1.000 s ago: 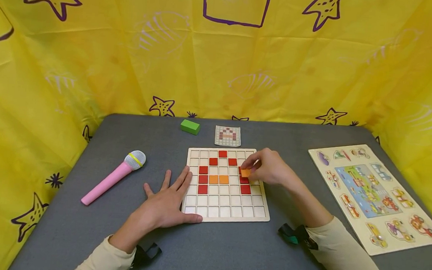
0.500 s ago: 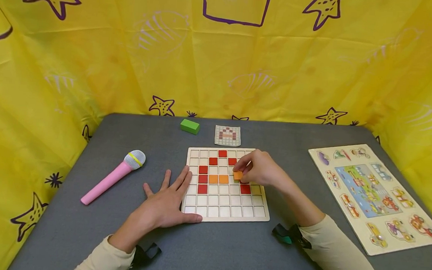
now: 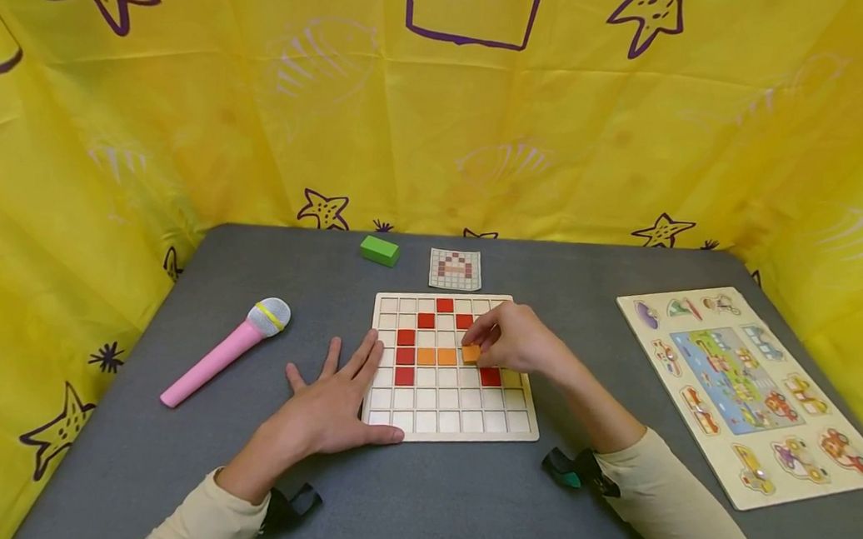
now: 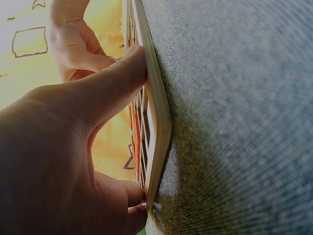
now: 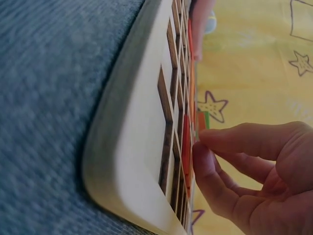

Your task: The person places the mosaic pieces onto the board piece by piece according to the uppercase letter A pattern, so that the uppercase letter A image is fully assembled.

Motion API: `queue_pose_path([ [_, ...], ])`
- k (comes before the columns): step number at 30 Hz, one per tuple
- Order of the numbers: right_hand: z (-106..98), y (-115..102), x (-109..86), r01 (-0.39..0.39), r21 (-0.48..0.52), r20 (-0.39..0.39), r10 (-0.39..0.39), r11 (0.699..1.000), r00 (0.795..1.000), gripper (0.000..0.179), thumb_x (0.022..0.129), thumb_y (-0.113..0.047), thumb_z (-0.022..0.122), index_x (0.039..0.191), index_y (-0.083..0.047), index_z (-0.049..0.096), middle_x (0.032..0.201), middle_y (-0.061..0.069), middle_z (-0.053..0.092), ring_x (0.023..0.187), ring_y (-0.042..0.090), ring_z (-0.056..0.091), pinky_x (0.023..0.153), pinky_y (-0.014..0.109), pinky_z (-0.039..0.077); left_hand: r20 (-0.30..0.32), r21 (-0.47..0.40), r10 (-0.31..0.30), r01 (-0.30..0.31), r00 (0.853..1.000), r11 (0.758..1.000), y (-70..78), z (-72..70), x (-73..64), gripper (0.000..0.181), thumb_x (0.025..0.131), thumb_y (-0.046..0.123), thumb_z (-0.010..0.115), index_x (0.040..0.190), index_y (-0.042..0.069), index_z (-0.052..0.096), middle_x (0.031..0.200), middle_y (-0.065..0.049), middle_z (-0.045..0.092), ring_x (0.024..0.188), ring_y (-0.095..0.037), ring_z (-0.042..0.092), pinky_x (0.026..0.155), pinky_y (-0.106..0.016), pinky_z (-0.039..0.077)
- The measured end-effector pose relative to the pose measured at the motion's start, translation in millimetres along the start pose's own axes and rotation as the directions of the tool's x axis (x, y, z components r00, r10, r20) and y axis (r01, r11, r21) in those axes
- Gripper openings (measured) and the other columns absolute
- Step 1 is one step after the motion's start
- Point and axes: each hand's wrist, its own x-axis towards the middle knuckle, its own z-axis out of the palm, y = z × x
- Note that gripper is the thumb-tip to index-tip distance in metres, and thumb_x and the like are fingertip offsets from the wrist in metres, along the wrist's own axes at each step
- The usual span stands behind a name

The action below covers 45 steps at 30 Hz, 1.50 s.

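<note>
A square wooden grid board (image 3: 449, 421) lies on the dark grey table. Red tiles (image 3: 405, 357) fill several of its cells, and two orange tiles (image 3: 436, 357) sit side by side in the middle. Between thumb and fingertips my right hand (image 3: 520, 340) pinches another orange tile (image 3: 470, 354), tilted at the cell right of that orange pair. The hand hides part of the board's right side. My left hand (image 3: 333, 413) rests with spread fingers at the board's left edge, its thumb on the near rim. In the left wrist view the thumb lies along the board's edge (image 4: 159, 117).
Behind the board lies a small pattern card (image 3: 456, 269), with a green block (image 3: 379, 251) to its left. A pink toy microphone (image 3: 226, 354) is on the left. At the right lies a wooden picture puzzle (image 3: 742, 383). Yellow printed cloth (image 3: 441, 136) surrounds the table.
My right hand has moved left with the orange tile, from over the red tiles at the right to beside the orange pair, and slightly lower. The left hand stays in place.
</note>
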Motion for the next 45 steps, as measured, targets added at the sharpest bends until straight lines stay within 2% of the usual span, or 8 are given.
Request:
queue_pose_path([
  [15, 4.9, 0.5, -2.3, 0.022, -0.014, -0.002, -0.022, 1.000, 1.000, 0.023, 0.077, 0.005, 0.080, 0.096, -0.007, 0.082, 0.085, 0.004, 0.075, 0.074, 0.012, 0.063, 0.068, 0.027, 0.054, -0.019, 0.004, 0.018, -0.018, 1.000, 1.000, 1.4, 1.1, 1.8, 0.127, 0.077, 0.080, 0.072, 0.169, 0.018, 0.011, 0.178, 0.002, -0.002, 0.159, -0.051, -0.001, 0.098, -0.095, 0.000],
  [23, 8.5, -1.1, -1.2, 0.009, -0.057, -0.005, -0.010, 0.998, 1.000, 0.022, 0.078, 0.004, 0.081, 0.097, -0.008, 0.082, 0.086, 0.004, 0.073, 0.075, 0.013, 0.062, 0.068, 0.026, 0.053, -0.018, 0.002, 0.016, -0.016, 1.000, 1.000, 1.6, 0.7, 1.6, 0.126, 0.078, 0.079, 0.073, 0.169, 0.018, 0.011, 0.177, 0.003, -0.003, 0.159, -0.051, -0.001, 0.098, -0.095, 0.000],
  [38, 9.7, -2.3, -1.7, 0.000, -0.056, -0.004, 0.000, 0.998, 1.000, 0.024, 0.078, 0.004, 0.083, 0.098, -0.009, 0.082, 0.086, 0.002, 0.073, 0.076, 0.014, 0.062, 0.069, 0.026, 0.054, -0.006, 0.002, 0.011, -0.011, 1.000, 1.000, 1.2, 0.7, 2.1, 0.127, 0.077, 0.080, 0.072, 0.169, 0.018, 0.011, 0.177, 0.002, -0.003, 0.159, -0.051, -0.002, 0.098, -0.095, -0.001],
  [45, 6.7, -0.8, -2.6, 0.039, -0.056, -0.032, -0.041, 0.998, 0.999, 0.016, 0.085, -0.002, 0.080, 0.099, -0.010, 0.082, 0.086, 0.001, 0.073, 0.078, 0.014, 0.063, 0.070, 0.028, 0.052, -0.015, -0.006, 0.017, -0.017, 1.000, 1.000, 0.9, -0.2, 0.0, 0.127, 0.077, 0.079, 0.073, 0.169, 0.018, 0.010, 0.177, 0.003, -0.003, 0.159, -0.051, -0.002, 0.098, -0.095, -0.001],
])
